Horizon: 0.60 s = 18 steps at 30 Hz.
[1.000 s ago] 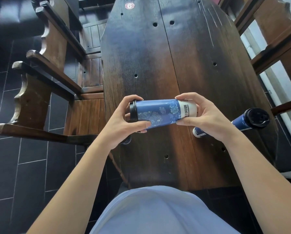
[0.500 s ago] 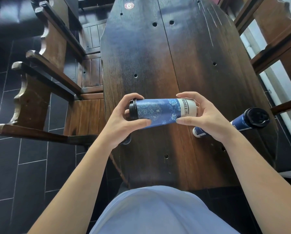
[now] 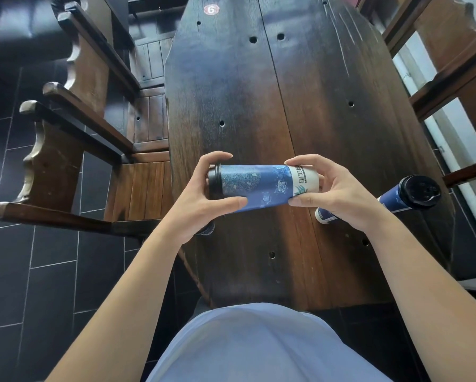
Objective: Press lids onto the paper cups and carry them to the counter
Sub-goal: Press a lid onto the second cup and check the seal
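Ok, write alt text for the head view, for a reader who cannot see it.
Two bare hands hold a blue patterned paper cup sideways above a dark wooden table: the left hand grips its black-lidded end, the right hand its white base. A second lidded cup stands on the table behind the right hand, and wooden chairs flank the table.

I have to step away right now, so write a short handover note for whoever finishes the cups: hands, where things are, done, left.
Left hand: grips the lid end of the blue paper cup, held sideways above the wooden table.
Right hand: grips the white base end of the same cup.
Black lid: on that cup; whether it is fully seated cannot be told.
Second blue cup: near the table's right edge behind the right hand, its black lid on.
Something dark shows under the left hand; cannot tell what.
Done: both visible cups lidded.
Left: check the seal, carry cups to the counter, which is not in view.
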### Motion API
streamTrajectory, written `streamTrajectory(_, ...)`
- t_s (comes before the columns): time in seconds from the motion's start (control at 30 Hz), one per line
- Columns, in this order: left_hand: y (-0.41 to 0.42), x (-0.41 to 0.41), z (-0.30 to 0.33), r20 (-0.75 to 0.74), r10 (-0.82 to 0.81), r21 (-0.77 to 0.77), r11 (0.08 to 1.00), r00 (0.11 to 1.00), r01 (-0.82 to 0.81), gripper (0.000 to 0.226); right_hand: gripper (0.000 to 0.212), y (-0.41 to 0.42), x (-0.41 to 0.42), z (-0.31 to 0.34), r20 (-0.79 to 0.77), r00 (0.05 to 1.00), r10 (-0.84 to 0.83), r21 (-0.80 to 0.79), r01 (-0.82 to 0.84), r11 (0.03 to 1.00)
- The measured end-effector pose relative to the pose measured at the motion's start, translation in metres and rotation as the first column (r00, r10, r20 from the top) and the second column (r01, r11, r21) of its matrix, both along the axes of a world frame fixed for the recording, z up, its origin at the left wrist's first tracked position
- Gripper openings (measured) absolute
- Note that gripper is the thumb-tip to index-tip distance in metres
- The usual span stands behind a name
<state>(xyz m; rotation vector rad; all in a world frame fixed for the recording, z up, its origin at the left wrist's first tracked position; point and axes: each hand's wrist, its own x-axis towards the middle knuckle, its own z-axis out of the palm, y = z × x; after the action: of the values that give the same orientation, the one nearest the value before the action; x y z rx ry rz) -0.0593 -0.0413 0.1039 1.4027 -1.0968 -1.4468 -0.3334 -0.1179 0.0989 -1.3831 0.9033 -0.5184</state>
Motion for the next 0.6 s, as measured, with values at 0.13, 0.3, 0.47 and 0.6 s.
streamTrajectory(0.13,0.0011,-0.0002,0.0024,0.016,-0.007,-0.033,0.999,1.000,0.008,0.076,0.056,0.0024,0.0011,0.0010,-0.005,0.999,-0.032,0.036,0.032,0.999)
streamTrajectory(0.3,0.0000,-0.0018,0.0048,0.012,0.037,-0.009,0.999,0.999,-0.037,0.066,0.061,0.0034,0.0032,0.0027,-0.027,0.999,-0.020,0.024,0.020,1.000)
streamTrajectory(0.47,0.0004,-0.0015,0.0025,-0.021,0.050,0.033,0.998,0.999,-0.049,0.059,0.074,0.0034,0.0046,0.0051,0.005,1.000,-0.002,-0.006,0.002,1.000)
streamTrajectory(0.6,0.0013,-0.0018,0.0033,-0.025,0.030,0.107,0.994,0.999,-0.027,0.053,0.069,0.0040,0.0052,0.0067,0.008,1.000,0.023,-0.012,-0.023,1.000)
